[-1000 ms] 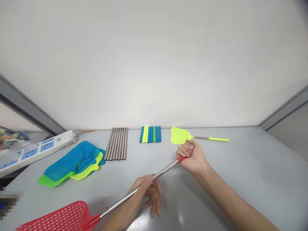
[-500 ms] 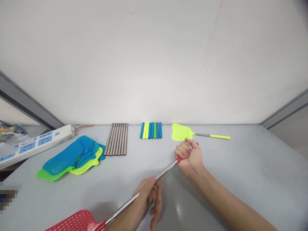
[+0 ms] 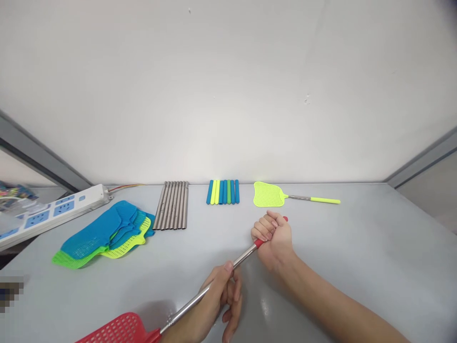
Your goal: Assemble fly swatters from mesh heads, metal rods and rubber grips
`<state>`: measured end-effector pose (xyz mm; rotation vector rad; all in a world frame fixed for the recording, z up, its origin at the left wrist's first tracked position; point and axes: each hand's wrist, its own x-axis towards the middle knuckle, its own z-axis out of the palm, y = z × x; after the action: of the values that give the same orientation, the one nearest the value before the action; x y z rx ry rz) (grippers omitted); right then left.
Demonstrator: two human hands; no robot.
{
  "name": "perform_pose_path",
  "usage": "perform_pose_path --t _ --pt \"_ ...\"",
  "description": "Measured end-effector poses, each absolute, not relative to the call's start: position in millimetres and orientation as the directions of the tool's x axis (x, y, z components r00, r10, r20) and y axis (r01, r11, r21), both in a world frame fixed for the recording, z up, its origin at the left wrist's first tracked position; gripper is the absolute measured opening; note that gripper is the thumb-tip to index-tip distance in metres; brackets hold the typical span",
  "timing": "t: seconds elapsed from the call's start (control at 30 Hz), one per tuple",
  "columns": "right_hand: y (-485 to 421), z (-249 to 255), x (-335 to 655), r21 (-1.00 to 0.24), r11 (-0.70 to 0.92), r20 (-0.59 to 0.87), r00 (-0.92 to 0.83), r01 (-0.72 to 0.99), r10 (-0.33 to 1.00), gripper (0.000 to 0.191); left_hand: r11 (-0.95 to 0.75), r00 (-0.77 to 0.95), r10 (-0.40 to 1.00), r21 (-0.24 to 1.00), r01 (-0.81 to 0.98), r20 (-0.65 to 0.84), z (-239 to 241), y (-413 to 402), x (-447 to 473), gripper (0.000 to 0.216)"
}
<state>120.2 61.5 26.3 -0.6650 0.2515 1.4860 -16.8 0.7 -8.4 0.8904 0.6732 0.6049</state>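
Observation:
A red fly swatter [image 3: 119, 328] with a metal telescopic rod slants across the front of the table, its head cut off by the bottom edge of the view. My right hand [image 3: 273, 236] is wrapped in a fist around its red handle, whose tip pokes out past the thumb. Partway along the rod, my left hand [image 3: 223, 290] grips the metal with the thumb on top, its other fingers loosely curled beneath. Beyond my right hand lies a complete yellow fly swatter [image 3: 268, 194] with its rod collapsed.
Blue, green and yellow swatter heads [image 3: 96, 231] are piled at the left. Several metal rods [image 3: 171, 205] lie side by side near the wall, then a row of coloured handle sleeves [image 3: 223, 192]. A white power strip [image 3: 89, 196] sits at the far left.
My right hand has come slightly down and left along with the red handle, closer to my left hand. Less of the rod shows between the hands.

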Motion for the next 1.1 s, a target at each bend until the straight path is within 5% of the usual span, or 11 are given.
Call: perform_pose_path --t 0.47,0.77,1.1 --pt "53.7 40.3 120.2 -0.262 -0.103 -0.565 0.066 -0.96 0.823 0.033 0.481 0.629 0.73 0.855 -0.194 -0.268 -13.4 -3.1 -11.0 0.053" --pt "62.8 43.0 133.1 -0.181 -0.174 -0.592 -0.034 -0.968 0.805 0.031 0.28 0.434 0.876 0.955 -0.102 -0.21 -2.4 -0.1 -10.0 0.043" --pt "84.1 59.0 181.6 -0.289 -0.046 -0.507 0.112 -0.956 0.855 0.03 0.214 0.206 0.961 0.97 -0.118 -0.187 -7.4 2.2 -13.0 0.042"
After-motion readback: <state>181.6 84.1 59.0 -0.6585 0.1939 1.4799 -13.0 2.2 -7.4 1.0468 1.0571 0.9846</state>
